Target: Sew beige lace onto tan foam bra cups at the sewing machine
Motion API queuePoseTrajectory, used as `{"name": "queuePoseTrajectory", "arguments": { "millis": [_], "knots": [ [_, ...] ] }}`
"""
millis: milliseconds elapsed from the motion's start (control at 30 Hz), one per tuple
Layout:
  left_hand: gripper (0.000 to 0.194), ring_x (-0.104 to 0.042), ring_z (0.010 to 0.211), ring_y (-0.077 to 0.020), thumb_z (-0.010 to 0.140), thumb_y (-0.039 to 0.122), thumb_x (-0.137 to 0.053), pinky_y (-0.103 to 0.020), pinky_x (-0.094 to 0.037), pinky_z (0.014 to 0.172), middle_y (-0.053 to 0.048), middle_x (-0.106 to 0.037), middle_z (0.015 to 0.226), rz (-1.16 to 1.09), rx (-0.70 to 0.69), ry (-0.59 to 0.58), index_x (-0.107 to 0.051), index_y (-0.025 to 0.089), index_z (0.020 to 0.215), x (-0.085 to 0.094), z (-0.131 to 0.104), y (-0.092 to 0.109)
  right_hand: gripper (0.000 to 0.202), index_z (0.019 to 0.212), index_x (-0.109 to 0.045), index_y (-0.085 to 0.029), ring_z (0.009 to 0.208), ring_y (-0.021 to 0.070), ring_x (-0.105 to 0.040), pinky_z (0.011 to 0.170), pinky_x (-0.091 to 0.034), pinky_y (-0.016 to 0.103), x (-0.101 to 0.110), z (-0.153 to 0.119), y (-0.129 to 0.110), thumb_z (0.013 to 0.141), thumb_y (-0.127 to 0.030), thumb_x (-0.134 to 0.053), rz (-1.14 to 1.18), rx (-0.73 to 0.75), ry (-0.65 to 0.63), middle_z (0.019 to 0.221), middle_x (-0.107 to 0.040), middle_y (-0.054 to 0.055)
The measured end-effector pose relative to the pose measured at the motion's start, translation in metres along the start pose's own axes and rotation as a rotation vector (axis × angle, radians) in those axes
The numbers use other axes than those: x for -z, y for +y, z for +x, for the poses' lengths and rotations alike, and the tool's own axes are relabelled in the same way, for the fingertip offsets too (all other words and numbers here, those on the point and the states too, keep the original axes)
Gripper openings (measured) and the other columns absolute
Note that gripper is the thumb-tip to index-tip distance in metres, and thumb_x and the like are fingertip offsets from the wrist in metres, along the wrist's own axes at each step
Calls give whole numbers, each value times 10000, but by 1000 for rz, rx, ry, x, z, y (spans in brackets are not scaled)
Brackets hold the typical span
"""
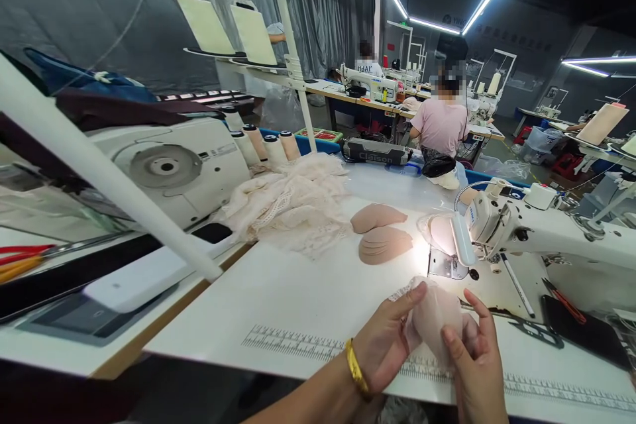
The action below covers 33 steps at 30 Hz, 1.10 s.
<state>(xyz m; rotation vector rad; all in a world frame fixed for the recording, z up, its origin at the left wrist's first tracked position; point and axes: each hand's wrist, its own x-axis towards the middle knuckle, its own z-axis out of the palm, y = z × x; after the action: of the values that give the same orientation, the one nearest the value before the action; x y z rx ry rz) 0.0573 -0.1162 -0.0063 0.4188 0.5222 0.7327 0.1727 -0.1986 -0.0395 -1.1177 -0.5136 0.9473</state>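
Observation:
A pale pink bra cup (437,318) with a lace edge is held up just in front of the sewing machine (556,228). My left hand (390,338) pinches its left side, thumb on top near the lace. On the other side, my right hand (474,354) grips the cup between thumb and fingers, with the index finger raised. Beyond my hands, the lit needle area has another pale cup piece (442,233) by it. Two beige cup pads (378,217) lie left of the machine head, one in front of the other.
A heap of cream lace fabric (293,205) lies at the back left, with thread cones (271,147) behind it. Printed ruler markings (298,342) run along the front edge. Red-handled snips (566,301) and a dark phone (586,331) lie right. Co-workers sit farther back.

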Motion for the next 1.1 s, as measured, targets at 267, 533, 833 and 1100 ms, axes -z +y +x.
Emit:
{"name": "queuePoseTrajectory", "arguments": {
  "millis": [267, 533, 833, 1100],
  "knots": [
    [348, -736, 933, -319, 730, 335, -909, -367, -564, 867, -156, -783, 940, 38, -8, 1, -765, 70, 905, -7, 5, -2, 842, 1445, -449, -291, 941, 224, -711, 827, -583, 343, -1, 0, 0, 739, -457, -877, 39, -8, 18, 1050, -731, 36],
    [370, -728, 898, -293, 725, 365, -911, -352, -551, 856, -143, -774, 896, 65, -35, -4, -756, 78, 901, -10, 5, -2, 813, 1435, -440, -305, 905, 219, -707, 776, -579, 326, 0, 4, 2, 762, -490, -856, 32, 3, 5, 1011, -726, 22],
    [403, -675, 749, -233, 678, 436, -899, -353, -538, 771, -95, -733, 825, 261, -41, -165, -756, 125, 891, -20, 0, 24, 962, 1526, -365, -316, 685, 217, -663, 704, -544, 359, 33, 8, 24, 727, -533, -855, -104, 69, -231, 820, -713, 17],
    [238, -640, 939, -271, 633, -18, -668, -485, -304, 1047, -40, -754, 887, 1773, -532, -1060, -621, 206, 570, -23, 35, 62, 137, 979, -769, -336, 884, 229, -637, 821, -485, 369, 63, 101, -46, 931, -248, -675, -1026, 797, -680, 908, -757, 29]
  ]
}}
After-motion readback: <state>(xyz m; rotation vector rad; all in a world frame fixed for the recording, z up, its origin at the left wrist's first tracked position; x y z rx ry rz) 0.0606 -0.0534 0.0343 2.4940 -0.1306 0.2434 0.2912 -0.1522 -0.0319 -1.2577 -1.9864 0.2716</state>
